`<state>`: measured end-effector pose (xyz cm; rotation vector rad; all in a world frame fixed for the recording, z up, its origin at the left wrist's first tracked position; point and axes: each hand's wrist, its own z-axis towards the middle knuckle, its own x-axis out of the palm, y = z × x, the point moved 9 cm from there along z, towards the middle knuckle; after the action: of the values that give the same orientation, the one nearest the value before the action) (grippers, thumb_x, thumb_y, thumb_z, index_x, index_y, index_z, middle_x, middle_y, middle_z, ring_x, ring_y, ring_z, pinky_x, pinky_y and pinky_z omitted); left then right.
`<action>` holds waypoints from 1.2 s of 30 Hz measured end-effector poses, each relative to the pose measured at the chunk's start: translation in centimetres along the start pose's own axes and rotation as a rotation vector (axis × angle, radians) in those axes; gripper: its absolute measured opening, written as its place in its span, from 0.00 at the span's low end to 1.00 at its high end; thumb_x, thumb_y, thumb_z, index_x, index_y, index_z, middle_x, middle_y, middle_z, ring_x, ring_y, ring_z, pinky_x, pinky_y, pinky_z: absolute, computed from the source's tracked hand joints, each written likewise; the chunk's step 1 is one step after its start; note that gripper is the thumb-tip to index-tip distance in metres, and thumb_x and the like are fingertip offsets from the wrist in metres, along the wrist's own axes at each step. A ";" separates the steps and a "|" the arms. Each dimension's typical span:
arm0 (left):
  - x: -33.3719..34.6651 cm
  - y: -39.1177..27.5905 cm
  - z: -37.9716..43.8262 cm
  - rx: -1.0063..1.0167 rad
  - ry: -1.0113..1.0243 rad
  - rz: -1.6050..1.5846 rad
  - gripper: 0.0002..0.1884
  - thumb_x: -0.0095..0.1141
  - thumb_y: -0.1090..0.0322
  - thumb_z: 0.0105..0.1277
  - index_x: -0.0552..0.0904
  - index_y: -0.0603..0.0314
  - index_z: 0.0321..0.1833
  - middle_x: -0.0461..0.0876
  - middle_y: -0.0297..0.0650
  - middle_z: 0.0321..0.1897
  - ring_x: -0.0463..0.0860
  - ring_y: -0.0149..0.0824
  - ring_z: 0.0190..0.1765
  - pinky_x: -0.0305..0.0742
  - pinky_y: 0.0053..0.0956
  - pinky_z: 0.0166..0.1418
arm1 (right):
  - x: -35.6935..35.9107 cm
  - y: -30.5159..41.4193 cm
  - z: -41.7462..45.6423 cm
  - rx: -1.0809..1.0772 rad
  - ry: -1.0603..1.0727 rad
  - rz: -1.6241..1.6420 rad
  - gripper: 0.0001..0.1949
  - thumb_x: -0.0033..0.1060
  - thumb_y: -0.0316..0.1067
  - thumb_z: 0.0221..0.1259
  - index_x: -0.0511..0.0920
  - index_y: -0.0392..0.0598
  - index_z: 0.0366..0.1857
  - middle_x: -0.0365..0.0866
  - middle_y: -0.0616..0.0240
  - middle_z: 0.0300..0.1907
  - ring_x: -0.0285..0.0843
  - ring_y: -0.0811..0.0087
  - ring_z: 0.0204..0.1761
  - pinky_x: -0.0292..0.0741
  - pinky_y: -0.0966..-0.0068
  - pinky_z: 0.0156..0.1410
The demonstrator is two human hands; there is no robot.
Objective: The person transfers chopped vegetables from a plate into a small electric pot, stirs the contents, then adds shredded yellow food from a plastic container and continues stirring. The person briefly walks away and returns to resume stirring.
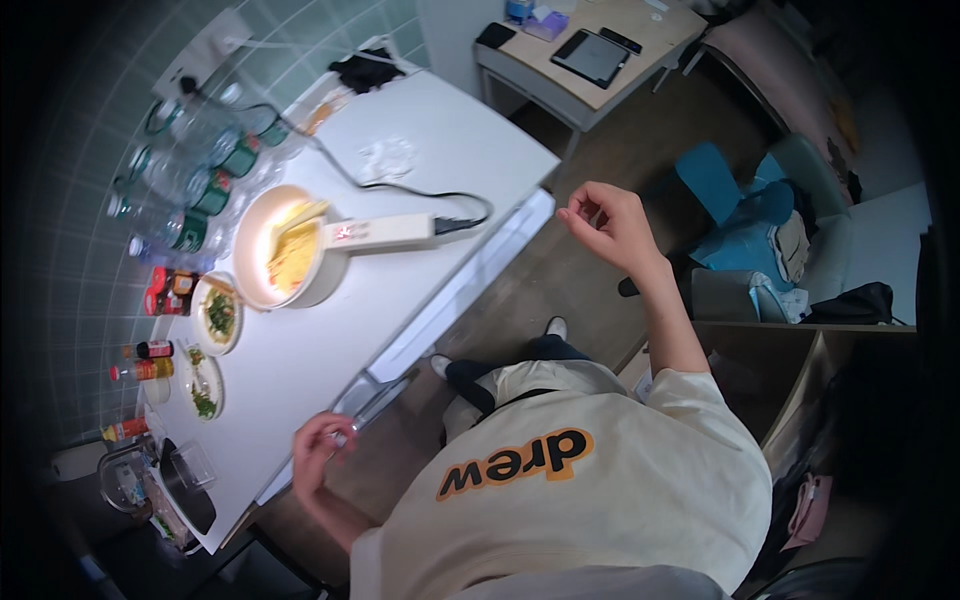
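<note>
My left hand (pixel 321 448) is at the counter's front edge, beside a pulled-out drawer (pixel 375 396). Its fingers curl near a small shiny spot; blur hides whether they grip anything. My right hand (pixel 611 225) is raised in the air off the counter's right corner. Its fingers are loosely bent, with a gap inside the thumb and nothing visible held. On the white counter (pixel 330 345) stands a cream electric pot (pixel 247 255) with yellow noodle-like food (pixel 294 259). Its handle (pixel 382 232) shows lit red marks, and a black power cord (pixel 390 186) leads from it towards the wall socket.
Large water bottles (pixel 187 176) line the tiled wall. Plates of chopped greens (pixel 219 315) and sauce bottles (pixel 150 369) stand left of the pot. Crumpled clear plastic (pixel 388 159) lies behind the cord. A wooden desk (pixel 555 82) holds a tablet (pixel 591 58). A grey armchair (pixel 814 187) bears clothes.
</note>
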<state>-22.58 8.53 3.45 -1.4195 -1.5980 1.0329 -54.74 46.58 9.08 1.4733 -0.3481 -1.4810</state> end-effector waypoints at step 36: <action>53.3 -34.6 39.8 1.288 0.253 -0.728 0.07 0.52 0.69 0.75 0.82 0.57 0.37 0.84 0.43 0.36 0.86 0.44 0.35 0.81 0.36 0.36 | -25.5 -70.2 46.6 0.542 0.249 -0.850 0.54 0.84 0.54 0.40 0.63 0.50 0.76 0.69 0.53 0.71 0.68 0.52 0.73 0.73 0.52 0.73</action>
<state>-78.07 55.91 20.60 -0.0559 -0.7727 1.0125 -130.98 80.34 -19.14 2.4065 0.0684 -1.8991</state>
